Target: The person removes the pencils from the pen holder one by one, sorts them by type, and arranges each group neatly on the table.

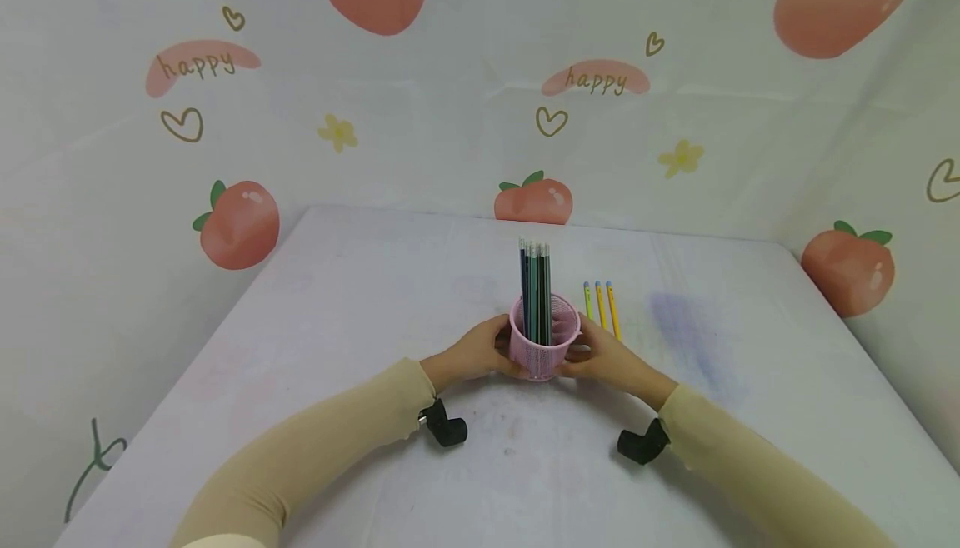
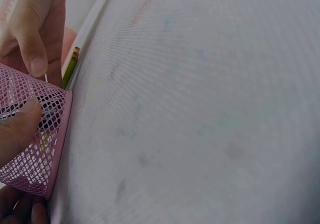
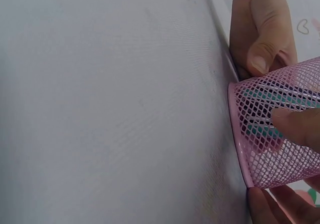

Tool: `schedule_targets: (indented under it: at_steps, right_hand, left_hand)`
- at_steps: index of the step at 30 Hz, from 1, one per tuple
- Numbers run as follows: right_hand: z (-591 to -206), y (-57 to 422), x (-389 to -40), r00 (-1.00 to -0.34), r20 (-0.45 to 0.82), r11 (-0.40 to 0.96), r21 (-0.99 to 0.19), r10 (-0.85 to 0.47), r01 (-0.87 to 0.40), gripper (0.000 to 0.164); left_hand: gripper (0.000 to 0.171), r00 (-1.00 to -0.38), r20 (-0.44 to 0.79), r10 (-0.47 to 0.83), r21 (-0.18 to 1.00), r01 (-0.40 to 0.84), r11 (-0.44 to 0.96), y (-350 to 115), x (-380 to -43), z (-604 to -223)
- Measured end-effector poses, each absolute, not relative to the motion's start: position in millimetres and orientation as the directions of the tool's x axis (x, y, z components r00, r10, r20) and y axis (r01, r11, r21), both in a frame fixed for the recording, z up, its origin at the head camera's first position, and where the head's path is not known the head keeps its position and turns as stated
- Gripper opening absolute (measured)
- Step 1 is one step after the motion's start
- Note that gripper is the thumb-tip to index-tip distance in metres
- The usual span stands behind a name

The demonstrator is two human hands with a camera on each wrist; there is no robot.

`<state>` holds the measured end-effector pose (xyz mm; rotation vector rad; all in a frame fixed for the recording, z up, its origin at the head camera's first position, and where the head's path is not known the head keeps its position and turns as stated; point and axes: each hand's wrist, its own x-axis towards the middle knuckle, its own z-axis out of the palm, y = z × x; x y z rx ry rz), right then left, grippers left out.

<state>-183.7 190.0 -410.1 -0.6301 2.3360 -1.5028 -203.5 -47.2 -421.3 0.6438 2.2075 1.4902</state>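
Note:
A pink mesh pencil holder [image 1: 538, 362] stands upright on the table with several dark and teal pencils [image 1: 535, 290] in it, pale ends up. From the left side my left hand [image 1: 474, 351] grips it, and from the right my right hand [image 1: 611, 362] does the same. In the left wrist view the left thumb [image 2: 17, 136] lies along the mesh wall. The right wrist view has the right thumb [image 3: 300, 126] pressed on the mesh, with fingertips by the base rim [image 3: 239, 139]. The far sides of both hands are partly hidden behind the holder.
Just beyond my right hand lie a green pencil [image 1: 589, 301] and two yellow pencils [image 1: 602, 305], side by side with blue ends pointing away. The white-covered table [image 1: 375, 298] meets a printed cloth backdrop [image 1: 450, 115] at its far edge.

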Motion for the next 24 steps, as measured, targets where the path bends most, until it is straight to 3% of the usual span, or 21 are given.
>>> schedule_targets:
  at_steps: [17,24]
  right_hand:
    - [-413.4,185.6,-184.7,-0.877,-0.049,0.388,-0.907,-0.478,-0.161,0.093]
    - [-412.3,185.5,-183.4,-0.878,-0.049,0.396,-0.903,-0.477,-0.164,0.093]
  left_hand:
    - [0.081,-0.812,-0.06,0.58,0.934,0.16,0.32,-47.4,-205.0,-422.3]
    - [0.084,-0.782,-0.103,0.615,0.952,0.101,0.288,-51.9,-208.0,-422.0]
